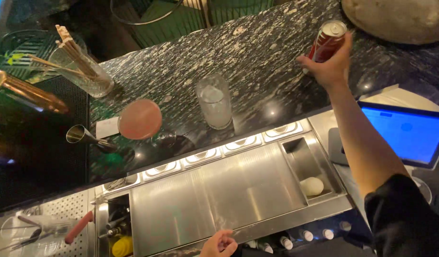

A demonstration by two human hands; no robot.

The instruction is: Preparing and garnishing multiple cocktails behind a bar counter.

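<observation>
Clearly the right hand grips the red can at upper right; keep it upright. The left hand rests curled, empty, on the steel lid.

right hand holds a red can over the marble counter — left hand curled below.

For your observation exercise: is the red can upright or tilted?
Tilted. The red can, gripped by the right hand, leans with its top toward the upper right.
</observation>
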